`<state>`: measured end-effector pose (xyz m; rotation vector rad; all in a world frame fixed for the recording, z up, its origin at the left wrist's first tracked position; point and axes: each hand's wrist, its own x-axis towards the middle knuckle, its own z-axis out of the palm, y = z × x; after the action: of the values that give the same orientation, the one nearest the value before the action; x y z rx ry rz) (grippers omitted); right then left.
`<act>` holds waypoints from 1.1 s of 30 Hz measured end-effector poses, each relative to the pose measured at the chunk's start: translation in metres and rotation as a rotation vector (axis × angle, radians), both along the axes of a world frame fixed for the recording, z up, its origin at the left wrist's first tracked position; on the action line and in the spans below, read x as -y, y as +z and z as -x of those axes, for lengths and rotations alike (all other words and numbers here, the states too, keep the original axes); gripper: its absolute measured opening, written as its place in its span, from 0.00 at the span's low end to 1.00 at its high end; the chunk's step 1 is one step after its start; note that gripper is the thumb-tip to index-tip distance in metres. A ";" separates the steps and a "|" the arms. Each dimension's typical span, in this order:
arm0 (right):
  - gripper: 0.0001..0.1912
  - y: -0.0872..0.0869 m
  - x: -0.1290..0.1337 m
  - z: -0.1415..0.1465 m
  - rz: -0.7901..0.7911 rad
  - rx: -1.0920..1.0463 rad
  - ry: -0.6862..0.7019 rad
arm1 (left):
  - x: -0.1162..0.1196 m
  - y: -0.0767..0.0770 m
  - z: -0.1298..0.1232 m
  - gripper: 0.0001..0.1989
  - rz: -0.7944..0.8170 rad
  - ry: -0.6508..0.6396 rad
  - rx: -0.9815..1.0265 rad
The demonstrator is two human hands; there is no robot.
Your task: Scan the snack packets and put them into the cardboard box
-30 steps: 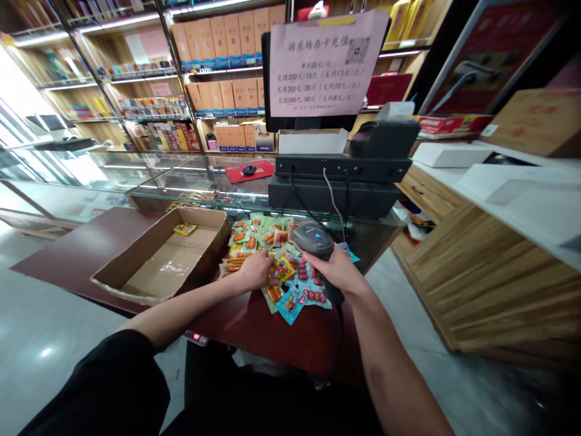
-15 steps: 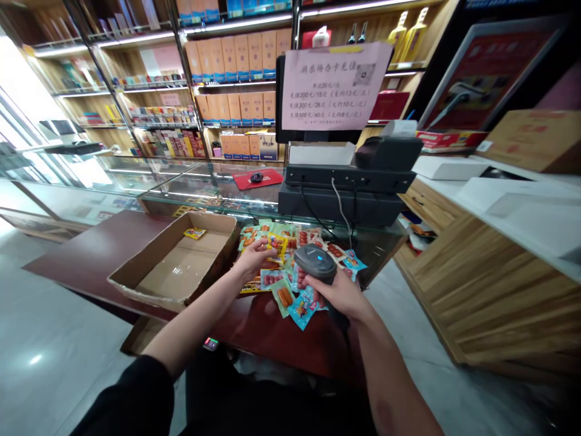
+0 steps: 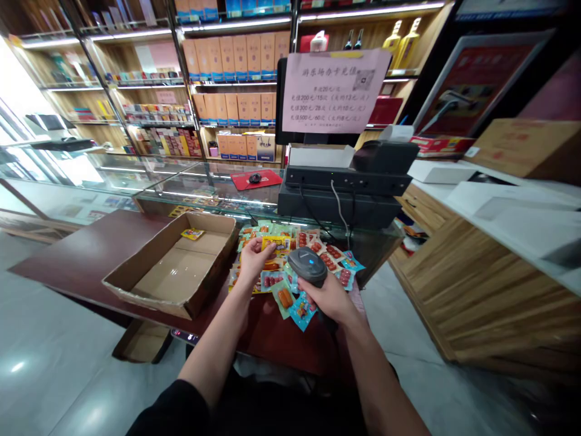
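Observation:
My left hand (image 3: 255, 260) pinches a small yellow snack packet (image 3: 278, 244) by its left end, above a spread of packaged sausages. In my right hand (image 3: 330, 295) is a dark grey barcode scanner (image 3: 307, 264), its head pointing towards the packet and a small blue light glowing on top. Below the scanner lie a blue snack packet (image 3: 302, 310) and a green sausage packet (image 3: 284, 298). Red sausage packets (image 3: 333, 252) spread out to the right. Left of my hands stands an open cardboard box (image 3: 158, 266) with one yellow packet (image 3: 192, 234) inside.
A dark red table (image 3: 281, 342) carries the box and packets. Behind it are a glass counter (image 3: 204, 192), a cash register (image 3: 340, 203) and a monitor with a pink paper sign (image 3: 333, 91). A wooden cabinet (image 3: 476, 290) stands at right. Another cardboard tray (image 3: 141, 342) sits low at left.
My left hand has turned the yellow packet, now showing it flatter beside the scanner. The scanner in my right hand has shifted slightly left. My view has moved a little.

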<state>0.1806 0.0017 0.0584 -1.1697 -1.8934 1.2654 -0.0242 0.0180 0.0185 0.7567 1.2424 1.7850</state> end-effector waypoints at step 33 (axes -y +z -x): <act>0.15 -0.010 -0.003 0.054 0.100 -0.059 0.187 | 0.049 0.005 0.283 0.16 0.854 0.368 -0.534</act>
<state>0.1266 0.0047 0.0487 -1.0108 -1.9514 1.4936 -0.3075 -0.0309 0.0234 0.5132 2.3972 1.1136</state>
